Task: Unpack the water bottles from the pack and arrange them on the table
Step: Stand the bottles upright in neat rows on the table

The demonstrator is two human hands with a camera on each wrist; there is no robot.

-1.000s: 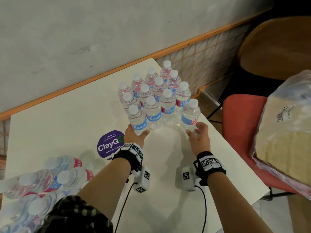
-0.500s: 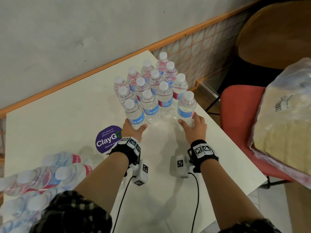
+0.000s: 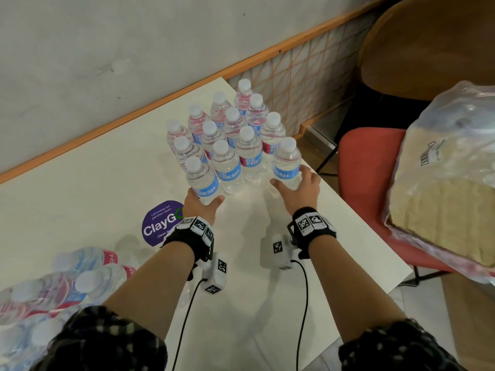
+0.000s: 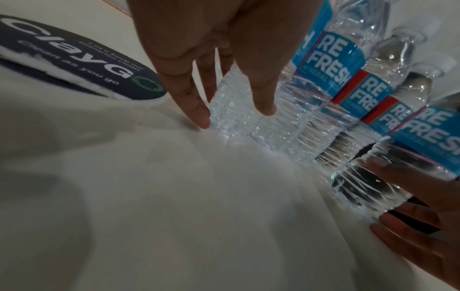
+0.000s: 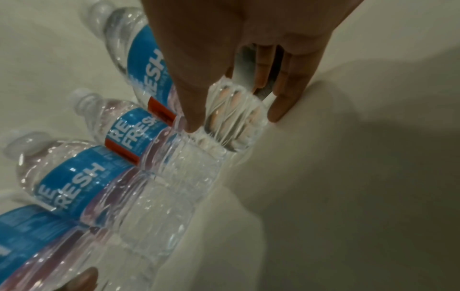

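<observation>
Compared with a second ago, your right hand (image 3: pixel 300 190) has carried its clear plastic water bottle with the blue label (image 3: pixel 286 163) inward, so it now stands just beside the front row of the cluster of upright capped bottles (image 3: pixel 230 129) on the white tabletop (image 3: pixel 80 210) rather than apart from it. Your left hand (image 3: pixel 201 207) holds its place at the front-left clear bottle (image 3: pixel 201 180), as it did in both earlier views.

Your left grip is narrow and filled: thumb on one side, fingers (image 4: pixel 196 106) on the other, wrapped round the ribbed base of that bottle, fingertips down near the tabletop. Your right grip likewise closes round the lower body of its bottle; in the right wrist view your fingers show through the clear plastic (image 5: pixel 231 116).

Both held bottles stand upright at the near corners of the cluster, toward the far right corner of the tabletop. The plastic-wrapped pack of remaining bottles (image 3: pixel 53 287) lies at the near left, blurred and cut off by the frame, so you cannot count what it holds. The round purple sticker (image 3: pixel 160 223) is partly covered by your left wrist. Rear bottles hide behind front ones. On the red chair (image 3: pixel 367 183) a clear plastic bag (image 3: pixel 442 183) holds something pale that cannot be made out.
</observation>
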